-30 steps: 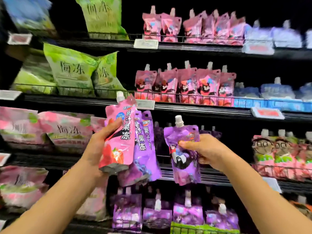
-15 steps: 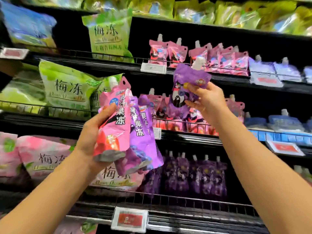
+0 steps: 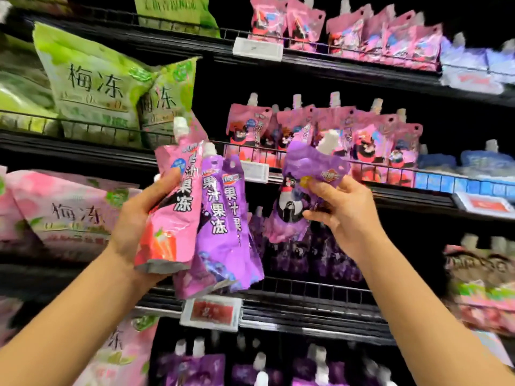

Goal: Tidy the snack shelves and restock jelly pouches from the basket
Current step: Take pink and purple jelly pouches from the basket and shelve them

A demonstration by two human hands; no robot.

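My left hand [image 3: 139,218] grips a fan of jelly pouches: one pink pouch [image 3: 172,207] in front and two purple pouches [image 3: 223,235] behind it, spouts up. To its right, my right hand [image 3: 342,210] pinches a single purple pouch [image 3: 301,190] with a cartoon figure, tilted, in front of the shelf row of dark purple pouches [image 3: 312,254]. A row of pink pouches [image 3: 334,135] stands on the shelf above. No basket is in view.
Green bags [image 3: 92,87] and pink bags [image 3: 64,213] fill the shelves at left. Pale blue pouches [image 3: 485,162] stand at right. Wire rails and price tags [image 3: 211,313] run along each black shelf edge. More purple pouches [image 3: 195,366] stand on the lowest shelf.
My right hand has come down with the purple pouch from the pink-pouch shelf level to in front of the purple row. The view has shifted; my left hand keeps its pouches.
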